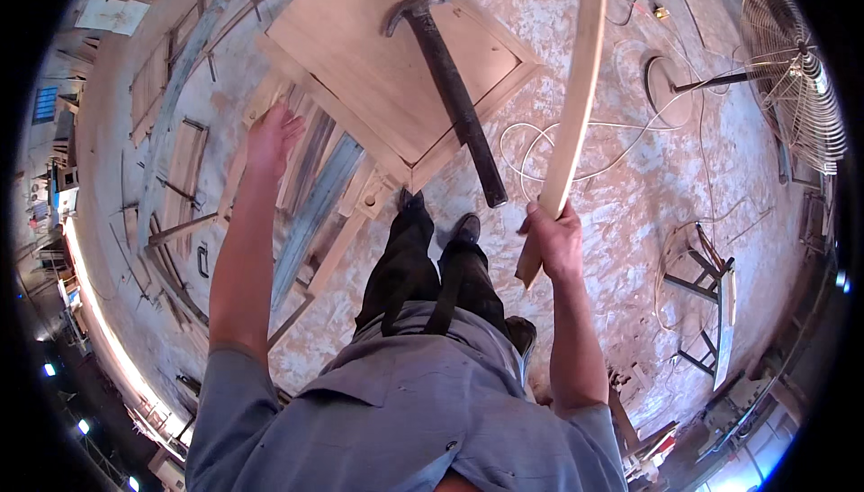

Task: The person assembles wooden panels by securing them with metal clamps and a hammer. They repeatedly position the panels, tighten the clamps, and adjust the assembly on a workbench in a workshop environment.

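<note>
My right hand (560,242) is wrapped round the lower part of a long, pale wooden strip (583,78), which rises past the top of the picture's middle. In front of me a claw hammer (443,87) lies on a framed wooden panel (351,33); its head rests near the far side and its dark handle sticks out past the panel's near edge. My left hand (274,136) hangs off the panel's left side with its fingers stretched out and nothing in them. Whether it touches the boards below it, I cannot tell.
Planks (319,208) lie under and left of the panel. A wire-cage fan (796,69) stands at the far right, its pole running to a round base. A pale cable (621,154) loops over the floor. A small black-legged stand (715,294) is at the right.
</note>
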Action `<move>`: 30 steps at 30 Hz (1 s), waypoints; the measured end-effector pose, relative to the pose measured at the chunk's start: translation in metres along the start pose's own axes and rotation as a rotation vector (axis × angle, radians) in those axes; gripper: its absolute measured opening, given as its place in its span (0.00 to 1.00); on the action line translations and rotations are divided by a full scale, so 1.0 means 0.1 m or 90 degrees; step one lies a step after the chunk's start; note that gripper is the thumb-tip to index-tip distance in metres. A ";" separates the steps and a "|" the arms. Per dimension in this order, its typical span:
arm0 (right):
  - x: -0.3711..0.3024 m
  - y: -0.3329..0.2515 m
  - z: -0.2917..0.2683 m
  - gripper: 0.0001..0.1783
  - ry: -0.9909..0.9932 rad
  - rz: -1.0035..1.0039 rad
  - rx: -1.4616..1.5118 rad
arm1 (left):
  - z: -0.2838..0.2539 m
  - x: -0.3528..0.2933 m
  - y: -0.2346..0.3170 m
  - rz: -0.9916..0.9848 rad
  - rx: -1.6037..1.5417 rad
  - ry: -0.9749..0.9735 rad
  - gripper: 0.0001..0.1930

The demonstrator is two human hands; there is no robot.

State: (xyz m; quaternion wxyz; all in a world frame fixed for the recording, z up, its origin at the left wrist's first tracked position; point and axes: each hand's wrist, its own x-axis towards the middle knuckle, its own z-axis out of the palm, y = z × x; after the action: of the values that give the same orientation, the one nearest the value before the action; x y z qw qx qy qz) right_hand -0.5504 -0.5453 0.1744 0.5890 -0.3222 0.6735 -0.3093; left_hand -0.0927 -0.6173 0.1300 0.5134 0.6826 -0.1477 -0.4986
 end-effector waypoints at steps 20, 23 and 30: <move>1.33 -0.18 0.94 0.21 0.081 0.047 0.324 | 0.35 1.31 -0.33 -0.150 -0.363 -0.121 0.31; 1.40 -0.26 0.99 0.21 0.101 0.051 0.340 | 0.38 1.34 -0.29 -0.147 -0.377 -0.108 0.31; 1.56 -0.50 1.16 0.22 0.069 0.020 0.434 | 0.29 1.45 -0.29 -0.152 -0.422 -0.145 0.29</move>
State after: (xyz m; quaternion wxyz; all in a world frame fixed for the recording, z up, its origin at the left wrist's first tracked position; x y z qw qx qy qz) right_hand -0.4468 -0.7037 0.1084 0.6309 -0.0795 0.5665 -0.5241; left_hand -0.0591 -0.7242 0.0292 0.6253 0.4320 0.0465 -0.6483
